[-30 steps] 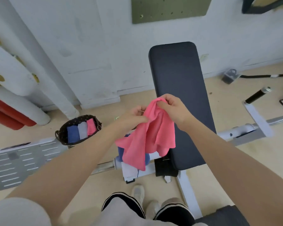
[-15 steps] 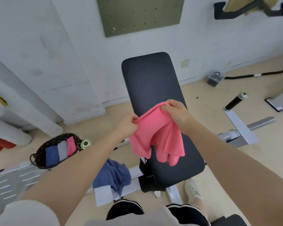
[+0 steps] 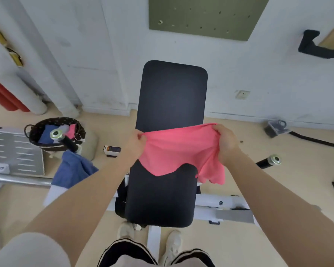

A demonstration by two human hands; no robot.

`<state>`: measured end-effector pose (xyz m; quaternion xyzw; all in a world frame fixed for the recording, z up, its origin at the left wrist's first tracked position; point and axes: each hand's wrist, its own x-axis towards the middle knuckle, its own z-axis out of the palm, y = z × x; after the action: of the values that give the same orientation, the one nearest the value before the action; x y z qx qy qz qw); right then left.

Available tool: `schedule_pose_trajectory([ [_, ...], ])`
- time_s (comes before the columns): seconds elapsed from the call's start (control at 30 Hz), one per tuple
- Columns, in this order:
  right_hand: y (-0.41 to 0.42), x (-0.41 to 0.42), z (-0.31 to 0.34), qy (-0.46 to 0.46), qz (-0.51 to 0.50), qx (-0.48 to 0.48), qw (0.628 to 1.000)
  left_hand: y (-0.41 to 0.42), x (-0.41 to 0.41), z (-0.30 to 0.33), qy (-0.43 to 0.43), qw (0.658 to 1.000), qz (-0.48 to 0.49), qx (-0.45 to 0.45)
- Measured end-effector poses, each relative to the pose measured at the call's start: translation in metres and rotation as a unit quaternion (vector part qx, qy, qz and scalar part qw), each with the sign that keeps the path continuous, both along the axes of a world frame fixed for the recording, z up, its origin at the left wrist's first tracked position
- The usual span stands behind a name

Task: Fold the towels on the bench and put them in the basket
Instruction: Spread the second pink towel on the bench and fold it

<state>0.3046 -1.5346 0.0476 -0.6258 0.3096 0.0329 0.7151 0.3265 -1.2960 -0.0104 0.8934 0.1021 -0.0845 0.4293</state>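
With three folded towels (image 3: 63, 132) already lying in the basket (image 3: 37, 126), both hands' fingers (image 3: 141, 136) are pinching the pink towel (image 3: 179, 149) stretched unfolded over the worktop (image 3: 172, 93), while a blue towel (image 3: 73, 170) is hanging aside unfolded.

A home gym: padded weight bench (image 3: 172, 97), steel frame (image 3: 226, 206), foam rollers (image 3: 6, 93) by the wall.

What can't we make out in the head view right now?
- Basket contents: a handlebar grip crosses in front, so the folded towels cannot be counted.
- Blue towel: its lower right edge sits behind the left forearm.
- Pink towel corners: bunched inside the left hand and right hand.
- Bench middle: covered by the pink towel.
- Small box on the floor: label too small to read.
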Motion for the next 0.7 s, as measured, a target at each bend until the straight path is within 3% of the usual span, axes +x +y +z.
schedule_pose_trajectory([
  [0.1, -0.009, 0.001, -0.010, 0.030, 0.039, -0.111, 0.993, -0.013, -0.003, 0.030, 0.095, 0.970, 0.037, -0.219],
  [0.2, -0.001, -0.002, -0.007, 0.026, 0.139, -0.209, 0.968, -0.023, -0.003, 0.063, 0.090, 0.946, -0.035, -0.311],
  [0.27, 0.010, -0.004, 0.011, -0.055, 0.190, -0.197, 0.960, -0.030, 0.000, 0.080, 0.085, 0.944, -0.104, -0.300],
  [0.33, 0.022, -0.004, 0.037, -0.148, 0.256, -0.115, 0.948, -0.035, 0.002, 0.091, 0.075, 0.954, -0.163, -0.241],
  [0.4, 0.033, -0.002, 0.059, -0.183, 0.346, -0.096, 0.915, -0.036, 0.003, 0.098, 0.078, 0.955, -0.208, -0.196],
  [0.53, 0.056, 0.004, 0.074, -0.155, 0.463, -0.187, 0.852, -0.030, 0.009, 0.110, 0.078, 0.942, -0.212, -0.247],
  [0.7, 0.076, 0.009, 0.060, -0.158, 0.393, -0.405, 0.810, -0.005, 0.015, 0.097, 0.037, 0.968, -0.195, -0.156],
])
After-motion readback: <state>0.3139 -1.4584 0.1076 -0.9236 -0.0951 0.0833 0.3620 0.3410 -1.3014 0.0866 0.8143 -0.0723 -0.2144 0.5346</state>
